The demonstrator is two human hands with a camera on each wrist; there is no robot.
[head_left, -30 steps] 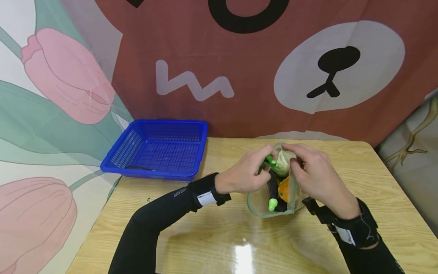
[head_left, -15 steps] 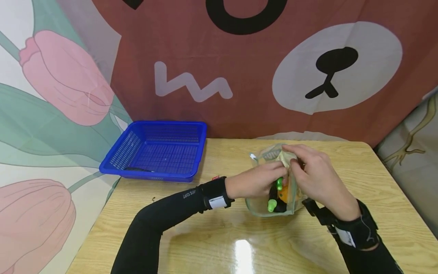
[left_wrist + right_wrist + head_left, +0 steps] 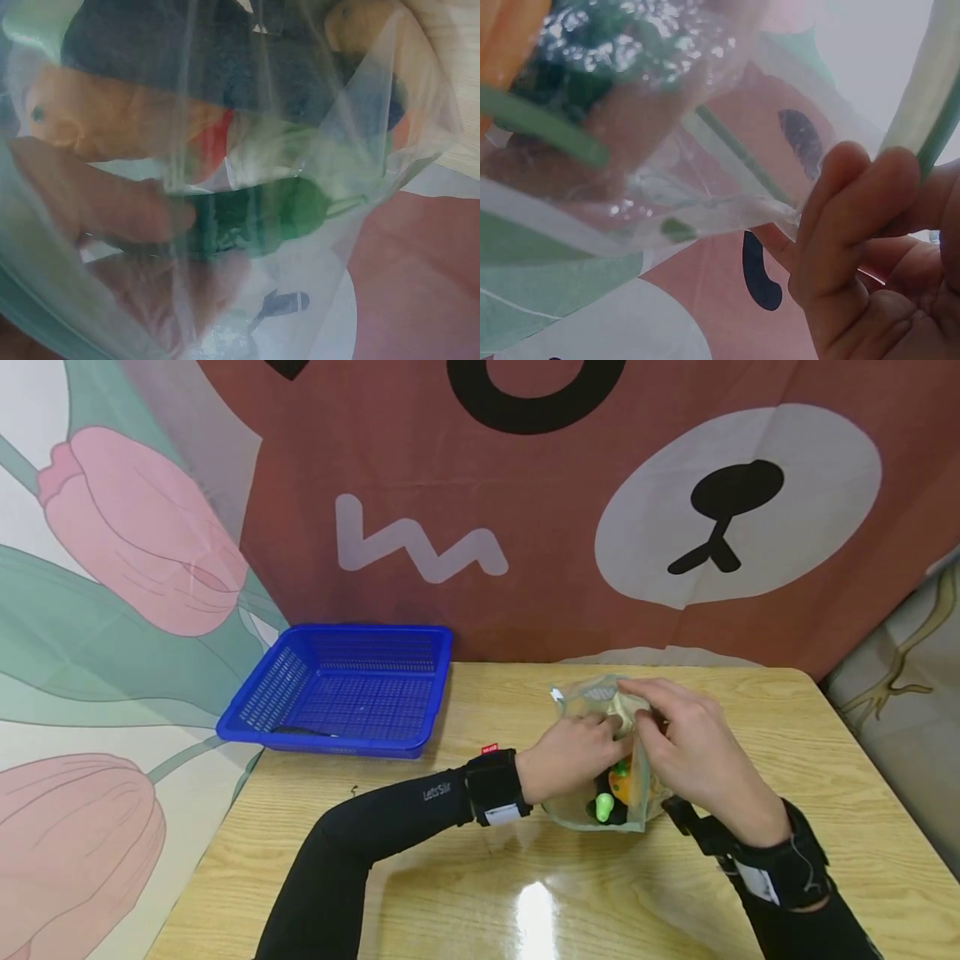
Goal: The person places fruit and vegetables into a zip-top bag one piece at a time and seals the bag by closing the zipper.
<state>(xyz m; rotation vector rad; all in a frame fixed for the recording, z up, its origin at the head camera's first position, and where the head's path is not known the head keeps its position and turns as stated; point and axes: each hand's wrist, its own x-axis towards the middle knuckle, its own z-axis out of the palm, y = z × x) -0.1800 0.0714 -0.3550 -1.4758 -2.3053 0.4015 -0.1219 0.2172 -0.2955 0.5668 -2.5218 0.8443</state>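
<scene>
A clear zip bag (image 3: 636, 797) with a pale green edge stands on the table, mouth open. Inside lie a dark eggplant (image 3: 187, 64) with a light green cap, orange vegetables (image 3: 124, 112) and a pale crinkled leafy piece (image 3: 621, 708). My left hand (image 3: 568, 756) reaches into the bag mouth. Through the plastic, the left wrist view shows its thumb and finger gripping a slim green chili pepper (image 3: 259, 217) with a thin stem. My right hand (image 3: 690, 747) pinches the bag's right rim between thumb and curled fingers, and the right wrist view shows the plastic stretched from them.
At the back left of the wooden table (image 3: 450, 893) sits a blue perforated basket (image 3: 375, 747). A thin dark item (image 3: 300, 731) lies on its bottom. A printed cloth (image 3: 555, 568) with a bear face hangs right behind the table's far edge.
My left hand has moved right and down into the bag with the green chili pepper, which now mostly hides behind the fingers. My right hand stays at the rim.
</scene>
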